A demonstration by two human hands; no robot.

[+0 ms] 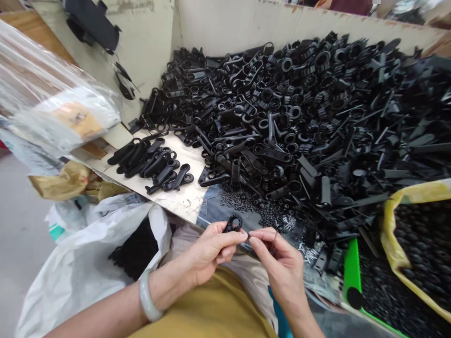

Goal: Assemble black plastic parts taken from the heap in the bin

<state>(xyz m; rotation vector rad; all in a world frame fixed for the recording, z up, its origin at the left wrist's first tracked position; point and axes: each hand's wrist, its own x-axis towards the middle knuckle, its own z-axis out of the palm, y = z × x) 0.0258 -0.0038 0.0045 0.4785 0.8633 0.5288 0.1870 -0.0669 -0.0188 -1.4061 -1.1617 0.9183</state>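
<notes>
Near the table's front edge, my left hand (214, 249) grips a black ring-shaped plastic part (234, 222) between thumb and fingers. Close to its right, my right hand (280, 258) is pinched, its thumb and forefinger tips almost meeting my left thumb. Something thin and dark shows at those right fingertips, too small to make out. Just beyond both hands lie small black pieces (271, 214) and small silver screws (289, 222). The rest of the ring part is hidden behind my left fingers.
A large heap of black plastic parts (268, 112) covers the table. Black assembled pieces (151, 164) lie in a row at left. A white sack (84, 277) hangs at lower left; a green-edged bin (352, 267) and yellow-rimmed bag (391, 234) stand at right.
</notes>
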